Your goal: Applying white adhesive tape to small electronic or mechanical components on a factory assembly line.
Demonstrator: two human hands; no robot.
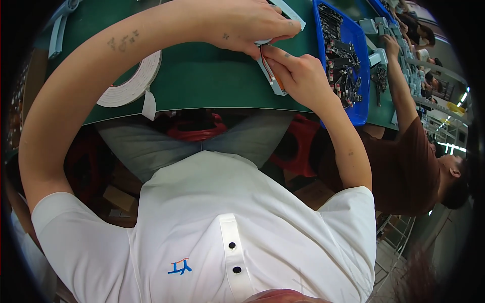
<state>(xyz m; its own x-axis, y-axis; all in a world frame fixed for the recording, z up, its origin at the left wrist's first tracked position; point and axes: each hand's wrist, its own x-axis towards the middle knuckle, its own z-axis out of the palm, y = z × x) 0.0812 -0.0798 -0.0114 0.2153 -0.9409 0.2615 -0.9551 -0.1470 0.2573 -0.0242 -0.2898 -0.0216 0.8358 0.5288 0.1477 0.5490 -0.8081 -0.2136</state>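
Both my hands meet near the top middle, over the green table [202, 81]. Between them is a slim pale-grey plastic housing [278, 88], tilted, with orange and red wires along its open channel. My left hand [252, 28] reaches across from the left and is closed on the housing's far end. My right hand [301, 77] is closed too, thumb and index finger pressed against the housing near the wires. The fingertips and whatever small part lies between them are partly hidden. Another pale housing [292, 14] lies just beyond my left hand.
Right of my hands stands a blue bin [357, 117] holding several small black electronic parts [343, 55]. A roll of white tape [124, 93] lies under my left arm, its loose end over the table edge. Pale plastic pieces [57, 35] lie far left. A co-worker's arm [399, 91] reaches in at right.
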